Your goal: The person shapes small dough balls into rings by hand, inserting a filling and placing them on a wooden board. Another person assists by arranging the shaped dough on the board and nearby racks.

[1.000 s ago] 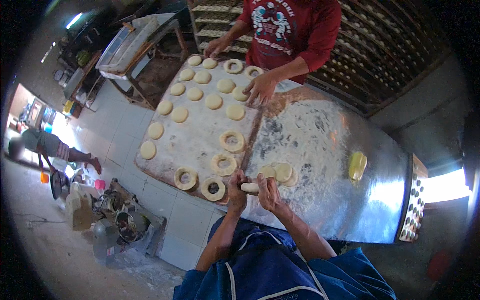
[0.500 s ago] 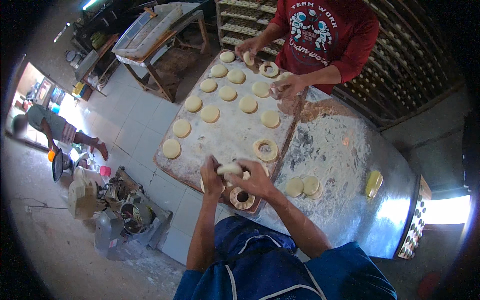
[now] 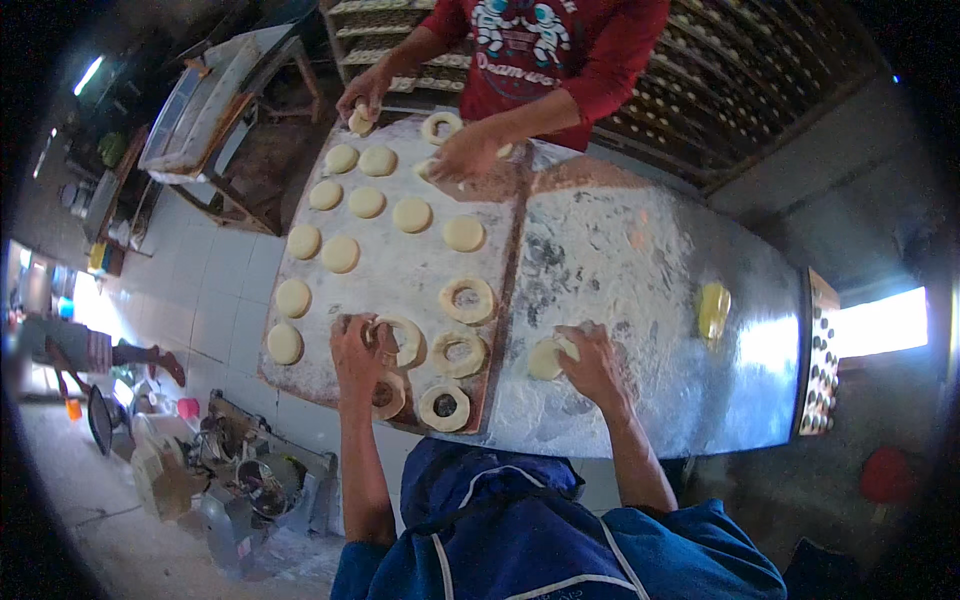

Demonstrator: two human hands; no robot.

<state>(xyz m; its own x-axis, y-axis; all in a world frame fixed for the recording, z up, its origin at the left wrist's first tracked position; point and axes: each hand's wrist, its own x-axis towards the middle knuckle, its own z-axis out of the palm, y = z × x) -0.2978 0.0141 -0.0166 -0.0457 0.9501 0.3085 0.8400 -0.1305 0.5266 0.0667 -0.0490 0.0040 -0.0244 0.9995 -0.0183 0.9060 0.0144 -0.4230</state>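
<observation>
My left hand [image 3: 362, 346] grips the near side of a dough ring [image 3: 406, 337] on the floured board [image 3: 380, 280]. Just right of it and below lie more dough rings [image 3: 464, 356]. On the floured metal table top [image 3: 640, 400], my right hand [image 3: 590, 350] is closed on pale dough discs [image 3: 546, 360], their stack partly hidden by my fingers. Several round dough pieces [image 3: 340, 253] sit in loose rows across the board.
A co-worker in red [image 3: 560, 50] handles dough at the board's far edge. Behind stand loaded racks [image 3: 740, 80]. A yellow object [image 3: 713, 310] lies rightward, beside a tray [image 3: 820, 350]. Machines [image 3: 240, 480] stand low left; another person [image 3: 90, 350] is beyond, near a doorway.
My hands have parted from the dough ring they held together: the left is now over the board, the right at the stacked discs. The co-worker's hands have lifted dough. The view has shifted.
</observation>
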